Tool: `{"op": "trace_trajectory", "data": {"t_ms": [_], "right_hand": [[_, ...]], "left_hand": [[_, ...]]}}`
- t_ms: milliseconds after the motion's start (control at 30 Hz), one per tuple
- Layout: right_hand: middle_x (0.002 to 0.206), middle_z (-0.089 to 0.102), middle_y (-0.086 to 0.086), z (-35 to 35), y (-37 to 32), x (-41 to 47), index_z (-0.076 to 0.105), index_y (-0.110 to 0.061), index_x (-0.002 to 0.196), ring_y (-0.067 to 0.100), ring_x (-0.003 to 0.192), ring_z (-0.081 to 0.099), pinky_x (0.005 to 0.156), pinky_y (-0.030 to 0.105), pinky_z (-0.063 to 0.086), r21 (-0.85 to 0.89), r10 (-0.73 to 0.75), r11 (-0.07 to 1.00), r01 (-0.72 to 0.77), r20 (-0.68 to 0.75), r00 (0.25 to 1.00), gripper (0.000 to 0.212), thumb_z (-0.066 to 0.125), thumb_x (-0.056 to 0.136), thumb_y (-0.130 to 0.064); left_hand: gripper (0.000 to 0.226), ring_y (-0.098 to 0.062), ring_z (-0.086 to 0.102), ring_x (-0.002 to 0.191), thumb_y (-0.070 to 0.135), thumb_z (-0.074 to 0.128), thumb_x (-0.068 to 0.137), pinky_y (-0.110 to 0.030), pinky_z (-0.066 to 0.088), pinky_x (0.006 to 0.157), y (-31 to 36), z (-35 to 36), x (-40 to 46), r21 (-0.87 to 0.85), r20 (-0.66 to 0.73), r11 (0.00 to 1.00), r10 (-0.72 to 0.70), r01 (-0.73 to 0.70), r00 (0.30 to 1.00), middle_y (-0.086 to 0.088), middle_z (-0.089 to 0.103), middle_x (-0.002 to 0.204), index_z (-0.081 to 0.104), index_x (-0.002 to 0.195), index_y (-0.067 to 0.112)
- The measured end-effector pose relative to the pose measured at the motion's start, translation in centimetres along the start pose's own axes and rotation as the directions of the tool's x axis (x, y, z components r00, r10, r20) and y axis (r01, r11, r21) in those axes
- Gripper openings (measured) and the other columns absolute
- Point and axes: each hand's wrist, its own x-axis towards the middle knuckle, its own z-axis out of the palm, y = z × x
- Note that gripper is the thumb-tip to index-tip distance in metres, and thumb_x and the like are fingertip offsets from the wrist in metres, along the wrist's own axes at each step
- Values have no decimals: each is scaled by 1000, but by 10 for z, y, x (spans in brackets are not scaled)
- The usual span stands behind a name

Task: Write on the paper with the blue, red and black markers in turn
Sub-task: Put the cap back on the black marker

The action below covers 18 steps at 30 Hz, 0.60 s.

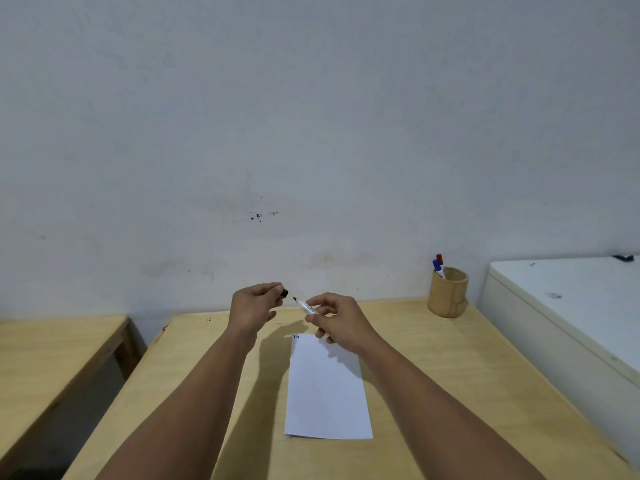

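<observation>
A white sheet of paper (327, 389) lies on the wooden table (450, 375), with small blue and red marks at its top left corner. Above its far edge my right hand (341, 322) grips the black marker (306, 305), whose bare tip points left and up. My left hand (254, 304) pinches the black cap (284, 292) a short gap away from that tip. The blue marker (437, 268) and the red marker (440, 260) stand capped in a wooden cup (447, 293) at the table's far right.
A white cabinet (571, 306) stands to the right of the table, with a dark object on its far corner. A second wooden table (52, 348) sits to the left across a gap. A pale wall runs close behind.
</observation>
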Motion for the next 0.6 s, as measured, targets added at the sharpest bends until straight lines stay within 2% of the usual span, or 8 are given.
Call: {"op": "trace_trajectory", "data": {"t_ms": [133,300,467,600], "right_hand": [[92,72,1,-3,-5,-5,74,-19,117,10,54,69,51,20,49,-28,-18,999,18,-25,1000,23,75,96,-11],[94,72,1,-11,-9,-10,74,-23,111,9,53,67,49,14,46,-29,-11,1000,10,-47,999,20,74,96,-10],[92,71,-1,-25,-4,-13,76,-25,103,12,56,67,52,14,47,-4,-43,999,43,-125,991,17,76,94,-10],[91,69,0,-46,5,-14,75,-27,97,7,55,63,55,13,49,-11,-66,998,65,-207,976,17,77,94,-10]], "left_hand": [[10,-13,70,84,20,72,96,-31,53,76,9,9,-9,23,16,1000,15,-15,1000,2,79,91,80,99,15],[9,-14,68,79,18,74,94,-30,52,73,12,24,-15,99,67,994,45,-51,997,6,78,80,81,96,14],[10,-19,68,82,18,76,92,-31,55,72,12,47,-19,203,112,971,103,-124,988,-8,79,89,82,94,10],[17,-20,73,91,21,71,95,-29,56,68,16,78,-21,209,178,967,106,-143,978,-5,79,94,81,100,8]]}}
